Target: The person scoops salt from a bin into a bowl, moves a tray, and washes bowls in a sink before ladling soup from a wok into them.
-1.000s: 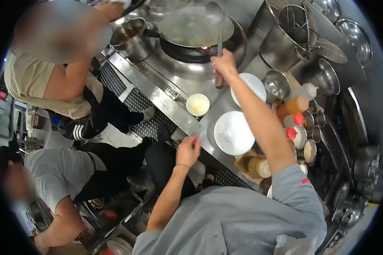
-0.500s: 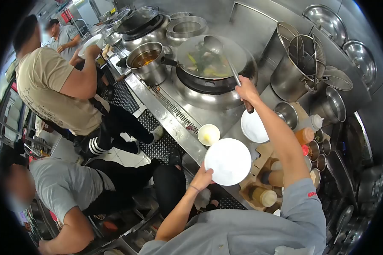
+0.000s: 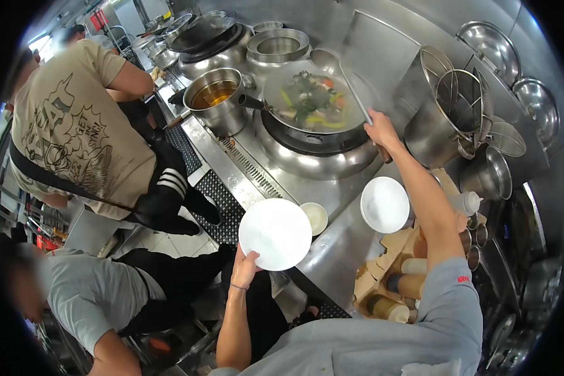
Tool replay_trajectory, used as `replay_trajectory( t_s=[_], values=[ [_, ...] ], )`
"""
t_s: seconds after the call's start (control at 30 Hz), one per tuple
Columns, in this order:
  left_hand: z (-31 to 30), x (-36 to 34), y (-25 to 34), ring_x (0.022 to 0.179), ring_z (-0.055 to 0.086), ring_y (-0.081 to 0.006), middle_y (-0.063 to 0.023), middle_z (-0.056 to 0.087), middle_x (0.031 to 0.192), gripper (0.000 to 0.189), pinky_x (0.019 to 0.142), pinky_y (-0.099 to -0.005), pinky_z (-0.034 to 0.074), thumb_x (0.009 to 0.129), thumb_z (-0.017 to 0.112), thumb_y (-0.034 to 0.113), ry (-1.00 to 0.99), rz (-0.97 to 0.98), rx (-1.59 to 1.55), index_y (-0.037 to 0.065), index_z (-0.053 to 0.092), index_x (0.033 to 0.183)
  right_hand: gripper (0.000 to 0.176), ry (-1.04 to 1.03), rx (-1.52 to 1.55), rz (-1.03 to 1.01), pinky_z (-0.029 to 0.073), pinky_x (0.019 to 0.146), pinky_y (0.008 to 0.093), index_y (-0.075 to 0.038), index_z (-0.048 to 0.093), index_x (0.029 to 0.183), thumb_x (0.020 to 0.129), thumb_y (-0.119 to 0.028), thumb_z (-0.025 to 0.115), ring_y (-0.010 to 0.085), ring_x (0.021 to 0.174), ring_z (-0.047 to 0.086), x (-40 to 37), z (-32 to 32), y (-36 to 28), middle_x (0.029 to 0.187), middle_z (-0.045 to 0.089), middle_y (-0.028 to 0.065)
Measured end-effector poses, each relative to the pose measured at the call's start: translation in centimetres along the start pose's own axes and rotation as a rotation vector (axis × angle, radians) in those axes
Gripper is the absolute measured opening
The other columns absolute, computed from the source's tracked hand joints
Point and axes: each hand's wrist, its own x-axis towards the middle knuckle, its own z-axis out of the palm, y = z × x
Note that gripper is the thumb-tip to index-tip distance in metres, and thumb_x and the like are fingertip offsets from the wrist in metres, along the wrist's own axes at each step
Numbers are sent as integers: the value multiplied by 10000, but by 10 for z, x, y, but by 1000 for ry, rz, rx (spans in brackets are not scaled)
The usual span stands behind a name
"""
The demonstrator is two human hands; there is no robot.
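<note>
My left hand (image 3: 244, 268) grips the near rim of a white plate (image 3: 274, 234), held in the air over the counter's front edge. My right hand (image 3: 381, 130) is closed on the handle of a long steel ladle (image 3: 344, 80), whose bowl rests at the far rim of the wok (image 3: 313, 100). The wok sits on its burner and holds steaming green, yellow and orange vegetables. A second white plate (image 3: 384, 204) lies on the steel counter below my right arm. A small white bowl (image 3: 316, 217) stands beside the lifted plate.
A pot of amber liquid (image 3: 215, 95) stands left of the wok. Steel pots with strainers (image 3: 452, 113) line the right side. Sauce bottles (image 3: 402, 283) sit in a cardboard box near me. A person in a tan shirt (image 3: 75, 131) stands left; another in grey (image 3: 88, 294) crouches below.
My left hand took the white plate off the counter and carried it left and toward me. My right hand stayed on the ladle, shifting right. The person in tan turned away.
</note>
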Motion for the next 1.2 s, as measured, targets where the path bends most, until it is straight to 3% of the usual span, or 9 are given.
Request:
replay_trajectory(
  t_s=[0.13,0.33,0.47,0.57,0.67,0.77,0.9,1.0,1.2],
  values=[
    [-8,-7,-9,1051,598,-266,-180,515,1247,613,729,-344,579,804,437,43,42,-14,-78,15,295,1399,589,-34,40,39,522,773,428,14,402,1380,823,-86,568,393,844,661,2,3,4,1004,645,290],
    [-23,-3,-14,1068,598,-298,-186,506,1262,617,769,-407,580,815,439,52,48,-45,-62,23,282,1411,614,-126,-36,45,539,640,395,-2,362,1418,847,-80,573,309,683,666,-7,-11,18,920,661,254],
    [-28,5,-19,1076,600,-330,-195,505,1270,607,790,-453,586,819,434,37,37,-72,-116,16,284,1407,361,-290,403,204,454,445,302,41,513,1224,882,-61,571,151,531,543,1,-7,19,743,568,114],
    [-31,6,-23,999,635,-258,-178,521,1253,630,687,-333,593,816,440,64,59,-52,-96,31,279,1424,59,-447,771,264,393,399,247,-9,522,864,905,-37,553,91,521,484,9,-15,19,710,494,34],
    [-36,5,-29,1012,630,-261,-179,530,1244,623,701,-337,592,813,433,47,56,-48,-134,27,291,1419,31,-546,832,295,356,390,200,-44,517,908,901,-43,548,56,518,458,9,-29,19,731,502,9],
    [-39,8,-32,1061,610,-323,-197,512,1260,580,781,-436,591,825,425,22,39,-47,-163,-7,298,1390,66,-565,879,329,360,401,217,-30,514,865,913,-58,549,65,522,460,7,-35,11,730,511,25],
    [-50,19,-49,1049,614,-307,-194,513,1259,575,774,-409,592,823,425,19,25,38,-141,-15,306,1384,102,-613,927,329,366,401,229,-42,497,838,912,-66,564,74,520,469,8,-41,10,717,514,23],
    [-46,16,-38,1046,615,-296,-188,519,1251,578,768,-393,592,820,422,19,31,19,-106,-17,313,1386,112,-597,822,303,367,392,235,-14,567,997,900,-69,572,75,513,472,6,-46,13,706,520,15],
    [-42,6,-25,1024,620,-272,-171,535,1229,592,734,-372,594,806,434,28,47,29,-59,-6,334,1389,568,-377,166,74,390,376,265,-38,419,1407,860,-41,572,83,467,465,-15,-64,10,677,511,14]
  ],
)
